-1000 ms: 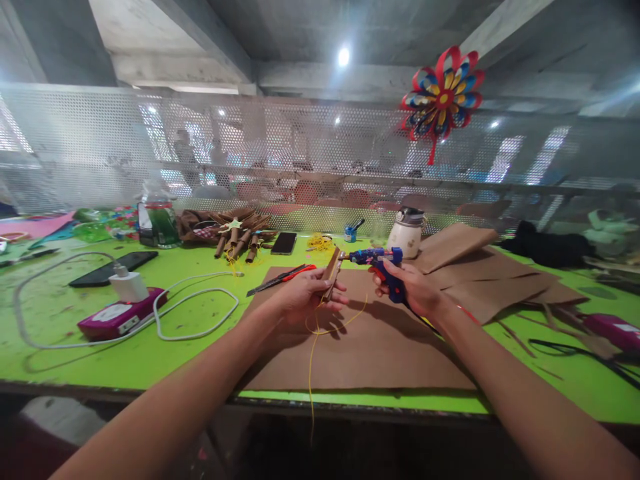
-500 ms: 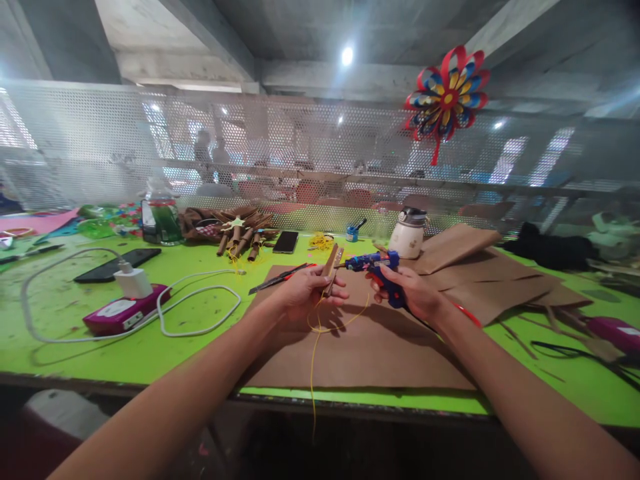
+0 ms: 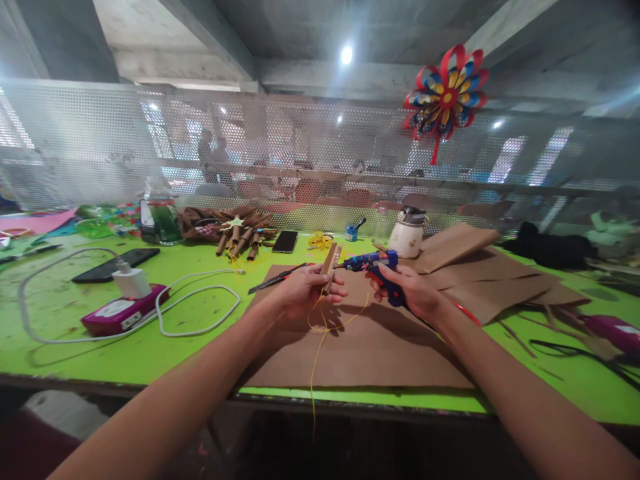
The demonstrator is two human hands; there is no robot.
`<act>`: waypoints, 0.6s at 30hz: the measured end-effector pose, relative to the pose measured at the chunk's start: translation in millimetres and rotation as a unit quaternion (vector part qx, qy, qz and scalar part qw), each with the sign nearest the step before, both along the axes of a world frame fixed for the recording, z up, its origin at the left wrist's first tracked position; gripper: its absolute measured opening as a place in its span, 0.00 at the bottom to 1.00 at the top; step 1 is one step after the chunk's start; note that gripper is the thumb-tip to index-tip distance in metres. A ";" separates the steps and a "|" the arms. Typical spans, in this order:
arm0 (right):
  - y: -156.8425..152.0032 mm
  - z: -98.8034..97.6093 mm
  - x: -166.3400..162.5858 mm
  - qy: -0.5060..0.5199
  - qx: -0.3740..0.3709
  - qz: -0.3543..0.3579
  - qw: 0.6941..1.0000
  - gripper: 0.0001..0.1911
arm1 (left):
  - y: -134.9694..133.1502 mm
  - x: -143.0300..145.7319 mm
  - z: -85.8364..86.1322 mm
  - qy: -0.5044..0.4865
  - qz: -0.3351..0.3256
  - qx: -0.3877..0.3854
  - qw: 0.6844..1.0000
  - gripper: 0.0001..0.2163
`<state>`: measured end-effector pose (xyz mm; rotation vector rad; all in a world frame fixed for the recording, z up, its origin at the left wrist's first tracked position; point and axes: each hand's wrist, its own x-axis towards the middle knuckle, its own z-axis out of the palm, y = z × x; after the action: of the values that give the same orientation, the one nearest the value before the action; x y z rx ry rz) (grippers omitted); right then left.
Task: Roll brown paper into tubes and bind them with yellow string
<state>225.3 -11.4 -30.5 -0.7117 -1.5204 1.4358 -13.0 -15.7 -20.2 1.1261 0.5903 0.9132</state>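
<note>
My left hand [image 3: 303,293] is closed around a small brown paper roll [image 3: 329,261] held upright, with a yellow string [image 3: 316,347] hanging from it over the table edge. My right hand [image 3: 407,290] grips a blue glue gun [image 3: 376,263] whose nozzle points left and touches the top of the roll. Both hands hover above a large brown paper sheet [image 3: 370,353] on the green table [image 3: 150,347].
Scissors with red handles [image 3: 280,277] lie left of my hand. A magenta power bank with white charger and cable [image 3: 120,310], two phones [image 3: 285,241], a bundle of brown rolls [image 3: 240,237], a white jar [image 3: 407,235] and more brown sheets [image 3: 480,273] surround the work. A mesh screen stands behind.
The glue gun's nozzle has stayed at the top of the roll; both hands shifted only slightly. The view moved a little.
</note>
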 end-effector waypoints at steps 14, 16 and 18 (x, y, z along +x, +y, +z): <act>-1.5 0.9 0.3 -0.008 -0.017 0.023 1.000 0.17 | 2.1 0.2 -2.9 0.004 -0.010 -0.025 1.000 0.06; -2.1 1.5 0.4 -0.017 -0.018 0.029 0.999 0.17 | 2.8 0.0 -2.7 0.001 -0.013 -0.028 1.000 0.06; -1.1 1.7 1.0 -0.017 -0.015 0.019 1.000 0.17 | 2.3 0.5 -1.7 -0.002 -0.011 -0.027 1.000 0.06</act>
<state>226.3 -12.5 -28.8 -0.7312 -1.5491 1.4852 -12.5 -13.4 -21.9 1.0803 0.5959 0.8759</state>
